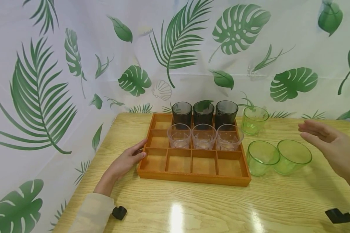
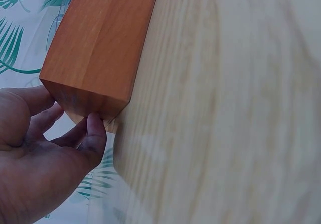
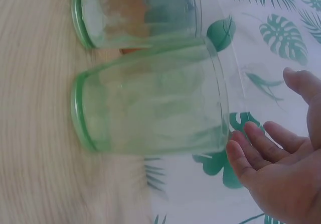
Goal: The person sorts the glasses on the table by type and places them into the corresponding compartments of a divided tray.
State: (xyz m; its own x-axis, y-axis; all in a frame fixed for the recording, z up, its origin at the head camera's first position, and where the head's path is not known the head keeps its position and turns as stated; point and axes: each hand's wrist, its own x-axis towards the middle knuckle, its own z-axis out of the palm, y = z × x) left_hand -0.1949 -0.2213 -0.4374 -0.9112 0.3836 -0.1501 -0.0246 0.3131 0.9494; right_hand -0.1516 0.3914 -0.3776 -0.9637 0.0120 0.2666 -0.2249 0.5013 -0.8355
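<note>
A wooden compartment tray [image 1: 193, 179] lies on the table. My left hand [image 1: 128, 160] touches its left side, the fingertips resting on the end wall [image 2: 83, 103] in the left wrist view. Three dark grey glasses [image 1: 203, 115] stand in the tray's back row, and three colourless glasses [image 1: 204, 137] stand in the row before them. To the right of the tray are three green glasses: a back one [image 1: 254, 121], a front one [image 1: 262, 158] and a rightmost one [image 1: 293, 157]. My right hand [image 1: 332, 145] hovers right of the rightmost glass, fingers loosely extended, holding nothing.
The pale wood table [image 1: 151, 204] reaches back to a white cloth [image 1: 192, 87] printed with green leaves, which also hangs along the left side. The back green glass stands close to that cloth.
</note>
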